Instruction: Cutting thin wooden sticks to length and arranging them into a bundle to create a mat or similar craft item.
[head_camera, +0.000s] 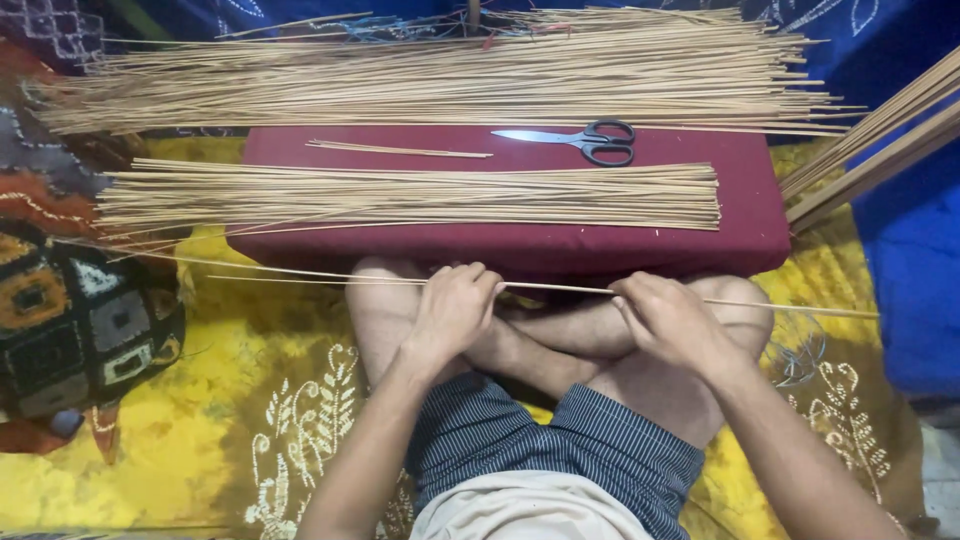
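**Both hands pinch a thin stick in front of the maroon cushion**

The thin stick (560, 288) is a long, pale tan sliver, very slender and nearly straight, running crosswise just in front of the maroon cushion (745, 215), above the person's crossed legs. The left hand (452, 312) is curled closed around it, fingers folded over the top. The right hand (668, 318) grips it too, fingertips pinched shut on the shaft.

On the cushion lies a flat bundle of sticks (410, 195), with a few loose sticks (398, 150) and black-handled scissors (585, 140) behind it. Beyond the cushion's far edge lies a larger heap of sticks (450, 80).

Between the hands, whether one stick or two is held is hard to tell. More sticks (880, 140) right of the cushion are cut off by the frame edge.
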